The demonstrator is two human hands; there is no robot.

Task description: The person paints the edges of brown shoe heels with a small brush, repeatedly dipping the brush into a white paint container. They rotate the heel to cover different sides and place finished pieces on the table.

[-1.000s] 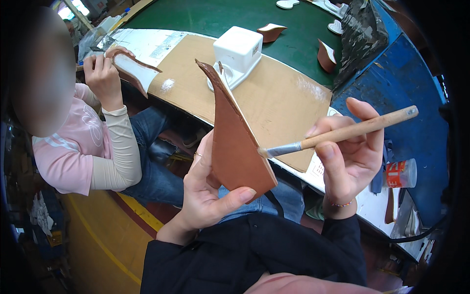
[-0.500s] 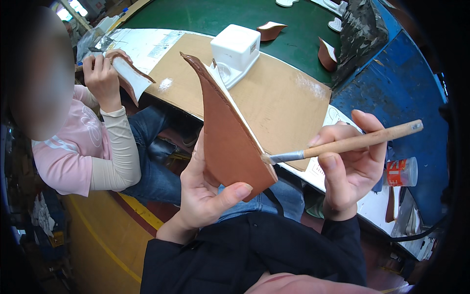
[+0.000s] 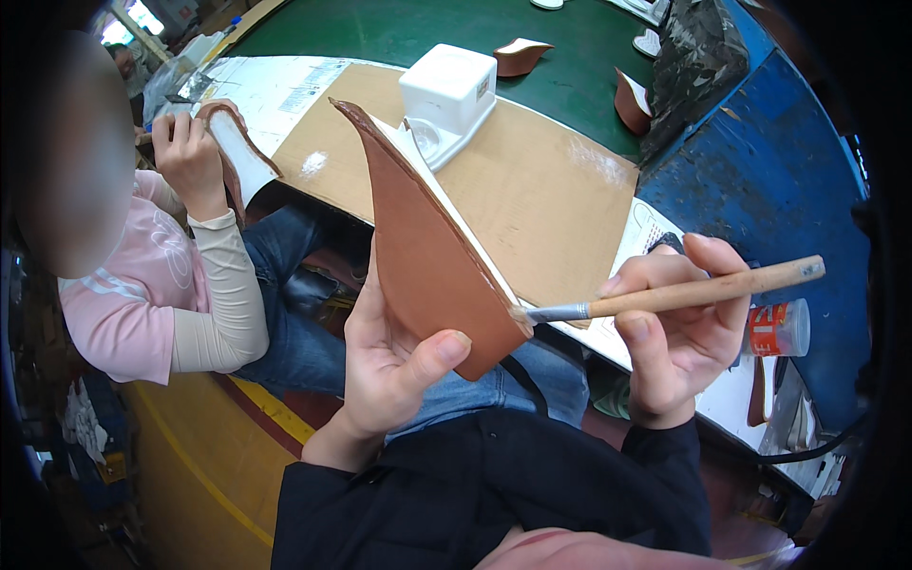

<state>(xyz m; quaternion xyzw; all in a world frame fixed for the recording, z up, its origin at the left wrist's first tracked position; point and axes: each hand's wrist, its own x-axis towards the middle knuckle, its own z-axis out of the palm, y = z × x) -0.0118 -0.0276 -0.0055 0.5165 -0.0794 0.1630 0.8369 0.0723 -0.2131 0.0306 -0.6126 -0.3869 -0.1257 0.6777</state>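
My left hand grips a brown leather-covered piece, curved like a wedge sole, with a narrow pale face along its right side. Its thin pointed end rises up and to the left; the broad end is near my thumb. Pinched between the thumb and fingers of my right hand is a paintbrush with a wooden handle and metal ferrule. The brush tip touches the piece's edge at the lower right, near the broad end. My left fingers are partly hidden behind the piece.
A white box-shaped dispenser stands on the cardboard-covered table. Similar brown pieces lie on the green surface beyond. At left, a co-worker's hand holds another piece. A clear tub sits at right beside a blue metal panel.
The brown piece and my left hand have shifted slightly left and turned a little. The brush tip stays at the edge, with its handle end slightly lower. The co-worker's piece has moved slightly left.
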